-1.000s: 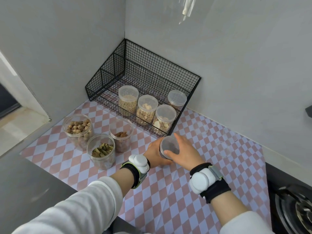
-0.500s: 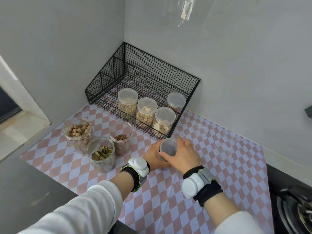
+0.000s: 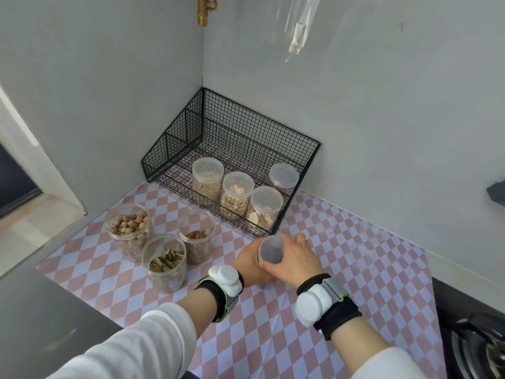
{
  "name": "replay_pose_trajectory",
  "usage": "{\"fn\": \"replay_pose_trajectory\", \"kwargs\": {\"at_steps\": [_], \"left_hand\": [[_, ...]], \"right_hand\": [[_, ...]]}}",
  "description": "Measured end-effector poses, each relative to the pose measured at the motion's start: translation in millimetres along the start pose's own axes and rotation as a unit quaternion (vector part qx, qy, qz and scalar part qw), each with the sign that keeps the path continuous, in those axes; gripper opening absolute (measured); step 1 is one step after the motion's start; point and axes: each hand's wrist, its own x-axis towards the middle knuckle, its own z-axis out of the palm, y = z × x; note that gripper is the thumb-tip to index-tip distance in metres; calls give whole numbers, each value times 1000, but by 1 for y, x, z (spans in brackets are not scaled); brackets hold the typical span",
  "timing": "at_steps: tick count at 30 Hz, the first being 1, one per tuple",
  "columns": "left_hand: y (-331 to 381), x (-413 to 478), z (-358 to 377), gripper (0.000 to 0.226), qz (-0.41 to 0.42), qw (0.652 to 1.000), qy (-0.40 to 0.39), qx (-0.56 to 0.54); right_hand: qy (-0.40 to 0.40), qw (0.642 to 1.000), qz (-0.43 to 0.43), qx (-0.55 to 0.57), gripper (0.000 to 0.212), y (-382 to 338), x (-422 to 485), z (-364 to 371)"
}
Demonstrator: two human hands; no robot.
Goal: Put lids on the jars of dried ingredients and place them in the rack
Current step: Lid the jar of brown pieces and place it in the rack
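A clear jar with dark contents (image 3: 270, 250) stands on the checked mat, a translucent lid on its top. My left hand (image 3: 247, 262) wraps the jar's side. My right hand (image 3: 296, 259) grips the lid's rim from the right. The black wire rack (image 3: 297, 149) sits in the corner and holds several lidded jars (image 3: 237, 194). Three open jars stand left of my hands: one with round nuts (image 3: 129, 231), one with bay leaves (image 3: 165, 262), one with brown pieces (image 3: 196, 235). Three clear loose lids (image 3: 360, 255) lie on the mat to the right.
The pink and white checked mat (image 3: 273, 337) covers the counter. A stove burner (image 3: 478, 351) is at the lower right. Grey walls close in behind and left of the rack, and a brass pipe fitting (image 3: 203, 9) hangs above the corner.
Both hands stayed on the dark jar with the lid on it; my right hand turned a little around the lid. The view tilted upward.
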Motion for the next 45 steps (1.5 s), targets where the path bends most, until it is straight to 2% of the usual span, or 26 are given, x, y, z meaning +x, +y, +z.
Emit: {"fn": "replay_pose_trajectory", "kwargs": {"at_steps": [3,7,11,15,18,25,30,36,39,45], "left_hand": [[4,-4,-5,90,8,1000,-1,-27],[16,-9,-22,101,40,997,5,-65],[32,-15,-50,92,75,994,35,-75],[48,-19,-86,87,107,988,81,-81],[56,-20,-124,86,120,982,127,-72],[60,-15,-228,88,123,963,236,-43],[40,15,-286,81,97,956,274,-31],[-1,58,-309,88,56,955,290,-9],[-23,78,-310,99,27,960,278,22],[-56,103,-296,99,-34,974,220,31]], "right_hand": [[-8,1000,-7,-4,83,1,1,-6],[26,998,-24,51,67,-1,3,-28],[73,987,-60,127,51,-7,6,-55],[115,960,-105,233,35,-20,13,-72],[130,948,-136,258,35,-35,18,-81],[114,951,-146,249,36,-74,44,-89],[100,956,-123,248,36,-96,70,-81],[99,965,-93,225,35,-98,80,-72],[106,966,-65,225,33,-95,83,-68],[114,969,-31,219,31,-91,84,-64]]}}
